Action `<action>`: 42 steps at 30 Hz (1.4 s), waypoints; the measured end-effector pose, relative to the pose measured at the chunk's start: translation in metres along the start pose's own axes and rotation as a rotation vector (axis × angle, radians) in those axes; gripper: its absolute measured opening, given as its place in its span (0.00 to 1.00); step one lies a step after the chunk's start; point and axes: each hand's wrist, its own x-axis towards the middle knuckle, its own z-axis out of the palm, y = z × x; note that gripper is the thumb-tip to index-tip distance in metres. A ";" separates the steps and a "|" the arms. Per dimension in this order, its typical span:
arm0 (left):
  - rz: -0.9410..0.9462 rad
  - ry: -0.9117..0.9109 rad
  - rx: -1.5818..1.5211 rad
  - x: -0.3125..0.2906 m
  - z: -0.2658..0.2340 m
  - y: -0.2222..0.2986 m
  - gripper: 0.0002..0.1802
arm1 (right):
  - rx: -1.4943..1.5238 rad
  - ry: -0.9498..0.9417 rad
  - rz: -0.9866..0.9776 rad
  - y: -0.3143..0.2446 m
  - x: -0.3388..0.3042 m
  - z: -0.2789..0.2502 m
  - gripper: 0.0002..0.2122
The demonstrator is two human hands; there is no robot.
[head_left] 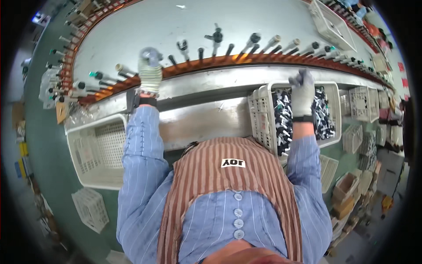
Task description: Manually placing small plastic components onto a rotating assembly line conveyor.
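Observation:
My left hand [150,72], in a pale knitted glove with grey fingertips, is at the orange-lit curved track [193,66], among the upright pegs. Its fingers are curled together, and what they hold, if anything, is hidden. My right hand [302,93], gloved the same way, reaches over the white crate [337,115] full of small black-and-white parts [324,115]. Its dark fingertips are drawn together near the crate's far rim; I cannot make out anything between them. Black and cream pieces, such as a black branched one [216,36], stand on the track's pegs.
A white perforated crate [96,145] stands at my left, with another basket [90,209] on the green floor. A metal ledge [206,119] runs before me. Beyond the track lies a grey tabletop [184,24] with a white tray [332,24]. More crates [364,103] stand at right.

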 end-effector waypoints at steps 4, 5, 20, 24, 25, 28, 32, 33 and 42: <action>-0.070 -0.012 -0.068 0.017 -0.013 -0.004 0.14 | -0.092 -0.145 -0.326 -0.004 0.028 0.081 0.20; -0.070 -0.027 -0.074 0.019 -0.023 -0.006 0.14 | -0.325 -0.203 -0.453 0.001 0.040 0.090 0.21; -0.026 0.250 0.665 0.014 -0.086 0.015 0.32 | -1.193 -0.321 -0.670 0.129 0.075 0.188 0.16; -0.006 0.251 0.556 -0.046 -0.072 0.026 0.29 | -0.934 -0.440 -0.256 0.114 -0.001 0.172 0.22; -0.032 0.127 0.616 -0.066 -0.069 0.026 0.28 | -0.917 -0.395 -0.342 0.113 -0.028 0.153 0.23; -0.293 -0.134 0.406 -0.121 -0.023 0.042 0.21 | -0.812 -0.613 -0.188 0.068 -0.067 0.067 0.15; -0.182 -0.546 0.363 -0.155 0.075 0.067 0.14 | -1.216 -0.141 -0.267 0.028 -0.041 -0.094 0.12; -0.083 -0.655 0.397 -0.163 0.106 0.075 0.13 | -1.393 -0.092 -0.294 0.020 -0.027 -0.131 0.13; 0.391 -1.718 0.511 -0.290 0.363 0.051 0.17 | -1.971 -0.649 0.296 0.036 0.012 -0.226 0.13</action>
